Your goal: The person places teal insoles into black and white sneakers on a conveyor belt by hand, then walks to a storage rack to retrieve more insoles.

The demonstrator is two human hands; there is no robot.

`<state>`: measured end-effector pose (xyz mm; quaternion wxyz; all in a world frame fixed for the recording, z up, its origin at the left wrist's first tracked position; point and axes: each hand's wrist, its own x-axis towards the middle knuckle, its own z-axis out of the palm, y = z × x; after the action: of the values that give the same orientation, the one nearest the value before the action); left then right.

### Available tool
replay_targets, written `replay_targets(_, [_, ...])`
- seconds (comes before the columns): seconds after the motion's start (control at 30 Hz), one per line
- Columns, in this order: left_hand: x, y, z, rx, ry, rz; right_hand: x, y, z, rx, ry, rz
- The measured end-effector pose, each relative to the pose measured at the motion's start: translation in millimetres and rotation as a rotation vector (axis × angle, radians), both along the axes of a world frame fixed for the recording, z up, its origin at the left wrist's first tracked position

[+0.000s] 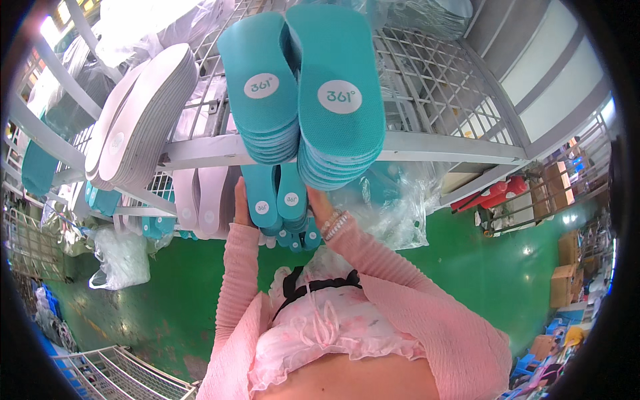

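Observation:
Two side-by-side stacks of teal shoe insoles (pixel 263 193) lie on a lower level, under the upper shelf's edge. My left hand (pixel 241 203) lies along their left side, and my right hand (pixel 320 206) is against their right side, so the stacks are held between both hands. The fingertips of the right hand are partly hidden behind the insoles above. Just over my hands, taller stacks of larger teal insoles (pixel 341 67) jut past the front edge of the upper shelf. Each top insole carries a white oval label.
Stacks of white insoles (pixel 150 110) stand on the wire-mesh rack (pixel 440 87) at left, with pale pink insoles (pixel 212 200) lower down. Clear plastic bags (pixel 393 207) hang right of my hands. Cardboard boxes (pixel 565 277) stand far right; a white wire cart (pixel 127 373) is lower left.

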<state>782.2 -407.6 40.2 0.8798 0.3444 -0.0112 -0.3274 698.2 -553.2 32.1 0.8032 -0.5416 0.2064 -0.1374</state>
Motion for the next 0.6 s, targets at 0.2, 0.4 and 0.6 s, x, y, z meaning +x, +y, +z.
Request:
replay_targets(0.2, [-69, 44, 11, 0.799, -0.746, 0.718, -98, -31, 65, -1.43, 0.193, -0.073])
replay_targets(0.4, [-147, -27, 31, 0.496, -1.678, 0.175, -101, -114, -20, -2.028, 0.574, -0.067])
replay_targets(0.6, [-157, -49, 5, 0.653, -1.614, -0.021, -28, -193, -35, -2.066, 0.201, 0.008])
